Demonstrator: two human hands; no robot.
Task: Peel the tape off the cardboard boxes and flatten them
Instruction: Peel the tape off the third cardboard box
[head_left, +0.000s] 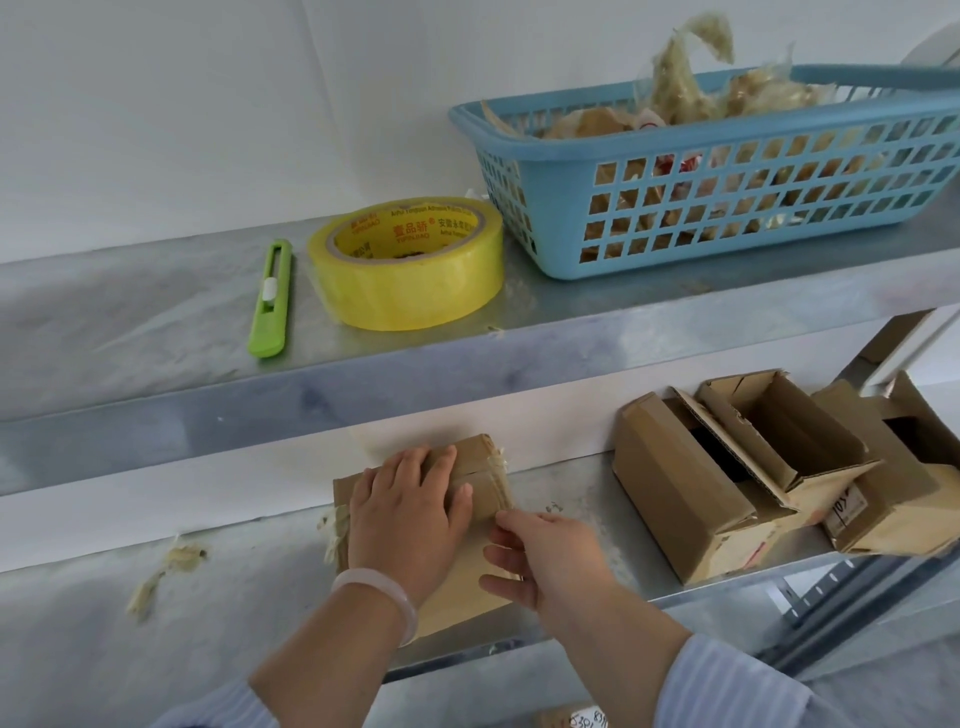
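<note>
Brown taped cardboard box (470, 449) sits under the spread fingers (439, 462) of the left hand (405, 519), pressing its top; the right hand (550, 551) curls at its right edge, grasp impossible to tell. It rests on the lower grey metal shelf (571, 493), opened cardboard boxes (675, 493) nearby

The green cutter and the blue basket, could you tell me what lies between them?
A yellow tape roll lies between them, as the head view shows.
</note>
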